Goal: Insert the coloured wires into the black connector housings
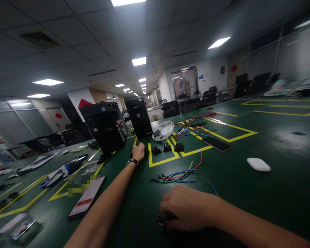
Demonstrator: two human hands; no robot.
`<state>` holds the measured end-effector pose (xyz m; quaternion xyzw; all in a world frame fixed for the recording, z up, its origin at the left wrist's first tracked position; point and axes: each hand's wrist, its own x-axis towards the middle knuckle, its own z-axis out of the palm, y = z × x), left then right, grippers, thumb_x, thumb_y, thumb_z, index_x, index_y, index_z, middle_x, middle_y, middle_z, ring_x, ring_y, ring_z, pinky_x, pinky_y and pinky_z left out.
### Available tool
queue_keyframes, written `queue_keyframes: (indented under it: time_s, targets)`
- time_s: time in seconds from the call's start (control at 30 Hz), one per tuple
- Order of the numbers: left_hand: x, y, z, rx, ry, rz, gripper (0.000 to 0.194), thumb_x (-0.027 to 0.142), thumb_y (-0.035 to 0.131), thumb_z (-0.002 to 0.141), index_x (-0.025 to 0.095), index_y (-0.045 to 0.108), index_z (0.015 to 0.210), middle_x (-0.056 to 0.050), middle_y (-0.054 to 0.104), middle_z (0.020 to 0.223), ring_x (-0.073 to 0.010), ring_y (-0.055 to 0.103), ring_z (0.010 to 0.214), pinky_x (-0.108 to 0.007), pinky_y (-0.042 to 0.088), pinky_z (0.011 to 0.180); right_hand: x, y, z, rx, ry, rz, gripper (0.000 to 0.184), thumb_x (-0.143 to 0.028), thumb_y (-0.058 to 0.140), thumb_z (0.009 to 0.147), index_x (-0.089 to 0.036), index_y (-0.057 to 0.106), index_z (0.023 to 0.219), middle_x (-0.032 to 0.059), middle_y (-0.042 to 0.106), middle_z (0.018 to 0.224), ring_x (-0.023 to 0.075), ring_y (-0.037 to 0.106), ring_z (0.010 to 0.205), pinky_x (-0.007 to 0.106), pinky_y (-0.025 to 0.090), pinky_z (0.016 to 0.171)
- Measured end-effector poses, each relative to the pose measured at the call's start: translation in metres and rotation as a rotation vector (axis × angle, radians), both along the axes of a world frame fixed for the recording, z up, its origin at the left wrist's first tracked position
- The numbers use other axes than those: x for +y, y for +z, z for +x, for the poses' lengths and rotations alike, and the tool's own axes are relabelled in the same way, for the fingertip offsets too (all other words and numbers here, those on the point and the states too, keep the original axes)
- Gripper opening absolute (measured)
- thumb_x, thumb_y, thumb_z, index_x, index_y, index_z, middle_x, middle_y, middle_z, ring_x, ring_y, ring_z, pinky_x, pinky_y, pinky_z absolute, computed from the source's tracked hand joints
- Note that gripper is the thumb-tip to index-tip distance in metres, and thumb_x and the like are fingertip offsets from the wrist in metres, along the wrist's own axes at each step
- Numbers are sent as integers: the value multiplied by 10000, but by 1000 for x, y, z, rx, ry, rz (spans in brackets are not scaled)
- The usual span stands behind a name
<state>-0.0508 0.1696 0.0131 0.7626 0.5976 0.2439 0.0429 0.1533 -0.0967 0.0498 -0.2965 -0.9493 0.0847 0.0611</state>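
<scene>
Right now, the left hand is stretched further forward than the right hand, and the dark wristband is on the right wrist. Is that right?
Not quite: the head view shows the dark wristband on the left wrist. The left hand is indeed further forward than the right hand.

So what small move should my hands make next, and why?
Perhaps draw your left hand back toward your right hand: it is stretched out beside small, angular black parts, while the right is close in, fingers around a dark, partly hidden item.
</scene>
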Motion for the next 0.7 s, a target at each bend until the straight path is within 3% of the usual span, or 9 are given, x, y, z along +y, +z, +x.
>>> queue_keyframes:
  time_s: [0.17, 0.3, 0.43, 0.53, 0.6, 0.7]
  targets:
    - [-3, 11, 1, 90, 21, 67, 390, 301, 222, 943, 154, 565, 1054, -185, 587, 1133, -346, 449, 1093, -484, 349, 862, 1, -2, -1, 17, -43, -45, 127, -249, 577, 807, -207, 684, 861, 17, 676, 751, 149, 572, 612, 251, 281, 484]
    - [-2, 12, 19, 170, -118, 84, 390, 419, 396, 905, 166, 537, 1167, -150, 550, 1249, -306, 388, 1208, -448, 303, 975, 1, 3, 0, 50, -107, -144, 112, -241, 562, 778, -202, 657, 823, 5, 654, 739, 139, 554, 610, 232, 293, 492]
    - [-3, 9, 38, 236, -260, 8, 451, 474, 665, 717, 175, 611, 1051, -127, 635, 1068, -314, 500, 1083, -419, 364, 932, 4, 6, 3, 139, -211, -227, 140, -259, 535, 827, -199, 649, 883, 9, 654, 770, 144, 568, 666, 230, 305, 531]
    - [-14, 12, 44, 238, -297, 20, 464, 450, 708, 677, 171, 609, 1035, -123, 627, 1007, -313, 521, 1035, -416, 389, 902, 10, 8, 4, 306, -341, -230, 158, -250, 494, 872, -189, 636, 903, 1, 628, 705, 129, 545, 633, 229, 302, 539]
    - [-31, 15, 43, 134, -335, 79, 491, 409, 718, 672, 167, 572, 1073, -117, 592, 1043, -292, 516, 1040, -400, 397, 906, 15, 10, 4, 450, -421, -230, 168, -252, 474, 892, -184, 628, 892, -12, 594, 659, 115, 512, 589, 223, 298, 527]
    - [-71, 21, 39, -299, -432, 61, 513, 320, 725, 672, 177, 486, 1103, -63, 574, 988, -214, 567, 913, -340, 451, 831, 23, 16, 5, 660, -515, -253, 160, -244, 484, 890, -167, 616, 845, -18, 565, 650, 108, 492, 581, 216, 301, 520]
